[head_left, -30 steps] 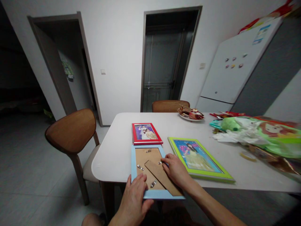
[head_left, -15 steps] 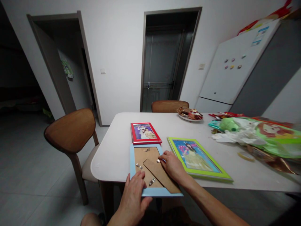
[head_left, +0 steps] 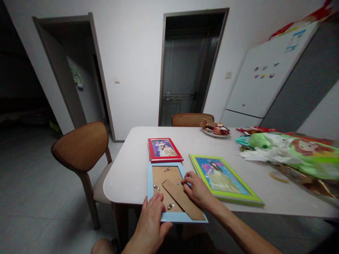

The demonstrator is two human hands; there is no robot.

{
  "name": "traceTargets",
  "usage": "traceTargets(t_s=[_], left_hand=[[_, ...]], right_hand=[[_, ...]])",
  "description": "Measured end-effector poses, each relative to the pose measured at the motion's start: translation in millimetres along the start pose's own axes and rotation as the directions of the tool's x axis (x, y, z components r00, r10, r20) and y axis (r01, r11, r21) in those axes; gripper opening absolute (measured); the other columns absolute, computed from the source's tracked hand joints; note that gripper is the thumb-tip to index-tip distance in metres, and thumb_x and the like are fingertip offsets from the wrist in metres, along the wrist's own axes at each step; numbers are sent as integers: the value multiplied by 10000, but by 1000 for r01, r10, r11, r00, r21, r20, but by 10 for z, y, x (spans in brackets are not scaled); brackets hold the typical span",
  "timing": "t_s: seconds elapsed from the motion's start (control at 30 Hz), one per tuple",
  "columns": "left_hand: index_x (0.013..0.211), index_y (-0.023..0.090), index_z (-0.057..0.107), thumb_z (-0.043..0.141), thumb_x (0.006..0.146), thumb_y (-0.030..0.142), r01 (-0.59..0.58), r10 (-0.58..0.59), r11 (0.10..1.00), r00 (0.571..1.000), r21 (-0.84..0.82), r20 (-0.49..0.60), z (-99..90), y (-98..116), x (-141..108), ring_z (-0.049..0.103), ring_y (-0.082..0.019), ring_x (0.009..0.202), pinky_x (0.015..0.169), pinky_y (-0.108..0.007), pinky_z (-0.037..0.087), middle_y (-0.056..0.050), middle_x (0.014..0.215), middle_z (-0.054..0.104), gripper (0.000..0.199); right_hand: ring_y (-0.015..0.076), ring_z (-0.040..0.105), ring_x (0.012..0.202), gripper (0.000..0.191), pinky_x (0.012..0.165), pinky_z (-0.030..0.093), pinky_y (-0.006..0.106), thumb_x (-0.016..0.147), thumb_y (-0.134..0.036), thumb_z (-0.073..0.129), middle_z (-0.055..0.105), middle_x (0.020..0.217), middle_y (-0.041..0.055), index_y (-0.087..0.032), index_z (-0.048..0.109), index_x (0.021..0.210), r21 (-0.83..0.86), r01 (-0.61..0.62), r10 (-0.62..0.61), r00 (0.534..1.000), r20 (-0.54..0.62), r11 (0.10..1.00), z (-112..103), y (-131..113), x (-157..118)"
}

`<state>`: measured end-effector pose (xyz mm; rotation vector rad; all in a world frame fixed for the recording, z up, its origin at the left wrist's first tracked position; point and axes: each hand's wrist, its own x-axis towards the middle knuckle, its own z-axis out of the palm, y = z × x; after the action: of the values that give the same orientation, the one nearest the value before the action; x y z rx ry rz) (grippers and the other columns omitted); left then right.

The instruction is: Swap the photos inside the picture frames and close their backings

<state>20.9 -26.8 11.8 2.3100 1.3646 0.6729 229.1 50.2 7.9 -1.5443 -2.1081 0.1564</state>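
Note:
A light-blue picture frame (head_left: 149, 180) lies face down at the table's near edge, its brown backing and slanted stand (head_left: 182, 197) showing. My left hand (head_left: 152, 218) grips its lower left corner, fingers on top and thumb at the near edge. My right hand (head_left: 197, 188) has its fingers closed at a metal clip (head_left: 179, 183) on the frame's right side; the fingertips partly hide the spot. Other metal clips (head_left: 171, 205) sit along the backing's edges. Just beyond is a red picture frame (head_left: 151, 151), and to the right a lime-green picture frame (head_left: 255, 201), both photo side up.
On the white table (head_left: 124, 169), a plate (head_left: 215, 134) of wrapped items stands at the far side. Crumpled bags and tissue (head_left: 267, 153) cover the right side, with a tape roll (head_left: 279, 177) nearby. Wooden chairs (head_left: 82, 148) (head_left: 192, 119) stand at the left and back.
My right hand's fingers have shifted slightly right, toward the blue frame's outer edge, and the clip there now points more outward. My left hand stays in place on the corner.

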Motion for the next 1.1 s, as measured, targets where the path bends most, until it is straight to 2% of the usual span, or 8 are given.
traceTargets(t_s=[0.1, 0.17, 0.3, 0.43, 0.53, 0.73, 0.87, 1.1], left_hand=[[835, 194, 493, 567, 653, 132, -2, 2, 1000, 1000, -1, 2, -16, 6, -2, 350, -236, 1182, 984, -524, 193, -88, 1235, 462, 206], [844, 193, 495, 569, 656, 141, -7, 7, 1000, 1000, -1, 3, -17, -1, -5, 349, -236, 1183, 985, -523, 195, -88, 1236, 461, 209], [873, 183, 498, 580, 653, 148, -11, 11, 1000, 1000, 7, 8, 8, -34, -8, 349, -241, 1182, 984, -520, 203, -104, 1245, 450, 237], [888, 183, 499, 582, 654, 148, -23, 23, 1000, 1000, 7, 1, 47, -73, 1, 350, -240, 1181, 983, -520, 209, -101, 1237, 457, 251], [909, 180, 499, 582, 654, 146, -34, 34, 999, 999, -5, -6, 58, -89, 7, 352, -238, 1179, 983, -521, 212, -102, 1231, 461, 271], [928, 169, 513, 598, 650, 155, -34, 33, 999, 999, -33, -10, 42, -94, 6, 358, -242, 1174, 984, -518, 215, -110, 1221, 466, 291], [964, 166, 506, 588, 656, 145, -42, 41, 998, 999, -48, -8, 59, -118, 5, 344, -239, 1182, 988, -520, 202, -109, 1225, 462, 319], [1039, 167, 473, 589, 640, 131, -38, 38, 998, 999, -59, 1, 59, -122, 8, 331, -250, 1187, 992, -530, 172, -118, 1240, 438, 417]], right_hand=[[174, 493, 824, 219, 776, 384, 289, 707, -161, 434, 517, 861, 80, -154, 651, 736, 2, 13, -13, 1000, 1, 1000, 0, 27, -16], [182, 491, 843, 250, 787, 383, 305, 732, -173, 422, 524, 889, 89, -160, 653, 828, -6, 30, -30, 1000, -2, 1000, -5, 19, -45], [211, 455, 907, 261, 806, 359, 361, 768, -223, 427, 528, 957, 101, -187, 623, 936, -31, 118, -120, 990, -74, 992, -27, -167, -190], [174, 450, 862, 197, 760, 366, 325, 772, -208, 445, 535, 880, 48, -243, 631, 827, 89, 314, -322, 943, 91, 945, -71, -495, -347], [171, 430, 877, 174, 780, 350, 328, 774, -213, 459, 530, 854, 34, -247, 629, 792, 128, 360, -377, 915, 144, 924, -110, -621, -384], [173, 423, 909, 166, 806, 341, 335, 766, -210, 475, 533, 897, 44, -234, 637, 792, 175, 383, -411, 897, 165, 907, -151, -568, -407], [172, 444, 888, 191, 795, 344, 331, 776, -208, 452, 553, 880, 49, -227, 635, 828, 185, 357, -385, 910, 151, 916, -114, -555, -365], [151, 482, 816, 235, 726, 344, 262, 806, -232, 418, 587, 836, 54, -206, 640, 880, 126, 241, -257, 957, 133, 962, 164, -632, 80]])
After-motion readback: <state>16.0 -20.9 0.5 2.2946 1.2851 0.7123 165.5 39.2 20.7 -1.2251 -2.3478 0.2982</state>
